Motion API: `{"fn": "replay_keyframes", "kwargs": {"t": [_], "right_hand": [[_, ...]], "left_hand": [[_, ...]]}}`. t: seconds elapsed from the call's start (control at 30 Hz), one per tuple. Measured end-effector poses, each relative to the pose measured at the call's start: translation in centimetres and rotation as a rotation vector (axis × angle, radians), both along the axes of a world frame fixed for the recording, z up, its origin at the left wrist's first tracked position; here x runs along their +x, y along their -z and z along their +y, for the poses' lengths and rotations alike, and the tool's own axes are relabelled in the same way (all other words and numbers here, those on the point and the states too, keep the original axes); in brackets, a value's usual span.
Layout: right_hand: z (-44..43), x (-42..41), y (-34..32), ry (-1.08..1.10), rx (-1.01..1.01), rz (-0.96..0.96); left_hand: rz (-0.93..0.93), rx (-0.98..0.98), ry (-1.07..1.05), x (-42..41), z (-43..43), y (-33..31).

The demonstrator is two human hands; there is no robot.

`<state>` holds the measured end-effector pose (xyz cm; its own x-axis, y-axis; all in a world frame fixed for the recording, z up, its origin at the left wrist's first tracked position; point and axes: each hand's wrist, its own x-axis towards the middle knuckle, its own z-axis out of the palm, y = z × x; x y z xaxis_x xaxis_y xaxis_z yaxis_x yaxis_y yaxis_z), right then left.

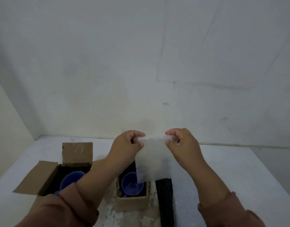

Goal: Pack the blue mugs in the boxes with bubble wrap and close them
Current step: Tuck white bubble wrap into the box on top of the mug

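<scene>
Two open cardboard boxes stand on the white table (231, 169). The left box (42, 177) has its flaps spread and holds a blue mug (70, 178), partly hidden by my left forearm. The right box (132, 203) holds another blue mug (130, 183). My left hand (127, 143) and my right hand (182, 141) each pinch a top corner of a sheet of bubble wrap (153, 158), held up between them. The sheet hangs down over the right box and covers part of its mug.
A dark strip of material (164, 197) lies on the table just right of the right box. A pale wall (141, 63) rises directly behind the table's far edge. Brown sleeves cover both my forearms near the bottom of the view.
</scene>
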<state>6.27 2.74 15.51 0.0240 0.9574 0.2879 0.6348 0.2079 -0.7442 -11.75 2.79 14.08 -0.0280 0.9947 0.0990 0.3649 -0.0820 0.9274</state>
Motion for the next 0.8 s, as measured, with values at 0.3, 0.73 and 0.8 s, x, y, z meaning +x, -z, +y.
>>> {"fn": "replay_keyframes", "kwargs": {"t": [0.3, 0.73, 0.8], "right_hand": [[0.5, -2.1, -4.2, -0.264, -0.130, 0.583], [0.5, -4.4, 1.4, -0.283, -0.502, 0.856], [0.4, -3.6, 1.5, -0.317, -0.520, 0.758]], "left_hand": [[-0.475, -0.160, 0.340, -3.6, 0.5, -0.1], [-0.654, -0.361, 0.301, -3.7, -0.2, 0.7], [-0.637, -0.381, 0.248, -4.3, 0.0, 1.0]]}}
